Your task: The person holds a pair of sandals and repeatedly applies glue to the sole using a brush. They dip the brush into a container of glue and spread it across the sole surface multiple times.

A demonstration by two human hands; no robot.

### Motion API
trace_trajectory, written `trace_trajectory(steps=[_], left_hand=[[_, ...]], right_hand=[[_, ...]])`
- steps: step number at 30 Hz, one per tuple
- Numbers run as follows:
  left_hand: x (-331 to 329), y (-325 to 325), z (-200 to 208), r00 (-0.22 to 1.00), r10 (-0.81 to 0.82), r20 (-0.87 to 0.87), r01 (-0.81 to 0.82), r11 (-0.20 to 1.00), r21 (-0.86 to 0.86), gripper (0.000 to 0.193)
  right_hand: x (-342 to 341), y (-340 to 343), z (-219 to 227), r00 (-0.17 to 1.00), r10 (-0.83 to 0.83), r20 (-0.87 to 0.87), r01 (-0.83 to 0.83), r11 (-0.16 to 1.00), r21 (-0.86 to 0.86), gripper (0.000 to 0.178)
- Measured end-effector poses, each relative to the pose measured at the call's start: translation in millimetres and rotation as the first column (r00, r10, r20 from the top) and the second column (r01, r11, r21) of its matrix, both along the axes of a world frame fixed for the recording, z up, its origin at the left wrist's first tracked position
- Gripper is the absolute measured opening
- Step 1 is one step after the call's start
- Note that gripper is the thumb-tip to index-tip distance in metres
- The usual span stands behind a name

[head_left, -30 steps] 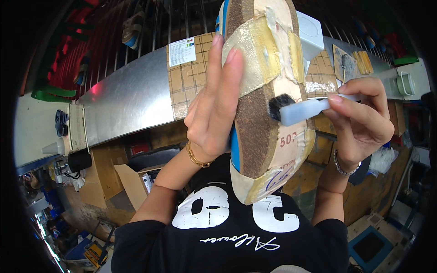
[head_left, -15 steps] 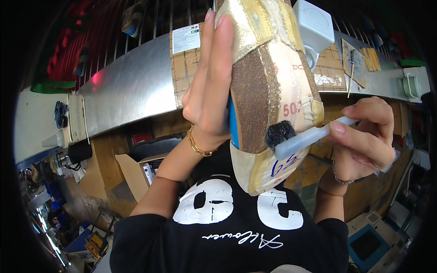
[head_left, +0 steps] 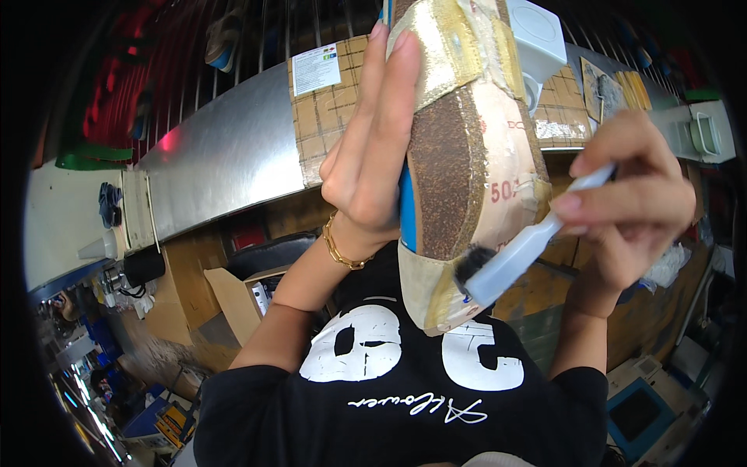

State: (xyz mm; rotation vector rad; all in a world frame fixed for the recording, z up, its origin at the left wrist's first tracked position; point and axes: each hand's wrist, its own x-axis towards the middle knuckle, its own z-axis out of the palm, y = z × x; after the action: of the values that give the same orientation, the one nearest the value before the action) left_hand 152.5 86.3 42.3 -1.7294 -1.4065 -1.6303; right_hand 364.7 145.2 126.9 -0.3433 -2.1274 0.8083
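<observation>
An unfinished sandal (head_left: 445, 167) is held up sole-side toward me, with a brown grainy side, a pale underside and gold straps folded over it. Blue shows along its left edge. My left hand (head_left: 372, 144) grips it from the left, two long fingers lying along its side and the thumb hidden. My right hand (head_left: 638, 191) pinches the pale plastic handle of a brush (head_left: 510, 261). The brush's black bristles (head_left: 471, 266) rest against the sandal's lower end, where the brown side meets a pale yellowish strap.
Behind the sandal runs a metal counter (head_left: 233, 132) with cardboard (head_left: 331, 105) on it. A white plastic container (head_left: 537, 35) stands there, near a stained board (head_left: 601, 86). Beyond, a rack of bars carries another shoe (head_left: 224, 43). An open carton (head_left: 232, 300) sits below, left.
The brush has moved down the sandal from the brown side to the strap at its lower end. My right hand has shifted right and turned, tilting the handle more steeply. The sandal has moved slightly.
</observation>
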Motion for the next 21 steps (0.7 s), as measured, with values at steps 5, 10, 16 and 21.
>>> trace_trajectory(steps=[5, 10, 16, 21], left_hand=[[5.8, -1.3, -1.7, 0.98, 0.038, 0.195, -0.013, 0.991, -0.13, 0.064], [-10.2, 7.0, -2.1, 0.986, 0.16, 0.054, -0.154, 0.983, -0.099, 0.067], [-17.0, 10.0, -5.7, 0.988, 0.156, -0.025, -0.157, 0.986, -0.051, 0.074], [-15.2, 13.2, -6.1, 0.99, 0.141, -0.008, -0.141, 0.99, -0.012, 0.073]], right_hand=[[-18.6, 25.2, -9.0, 0.936, -0.347, -0.063, 0.351, 0.934, 0.065, 0.018], [-14.7, -7.2, -21.2, 0.908, -0.411, -0.077, 0.409, 0.912, -0.037, 0.021], [-8.3, -33.6, -10.9, 0.94, -0.34, -0.004, 0.319, 0.886, -0.336, 0.02], [-18.6, -41.0, -14.5, 0.908, -0.415, -0.051, 0.41, 0.908, -0.085, 0.026]])
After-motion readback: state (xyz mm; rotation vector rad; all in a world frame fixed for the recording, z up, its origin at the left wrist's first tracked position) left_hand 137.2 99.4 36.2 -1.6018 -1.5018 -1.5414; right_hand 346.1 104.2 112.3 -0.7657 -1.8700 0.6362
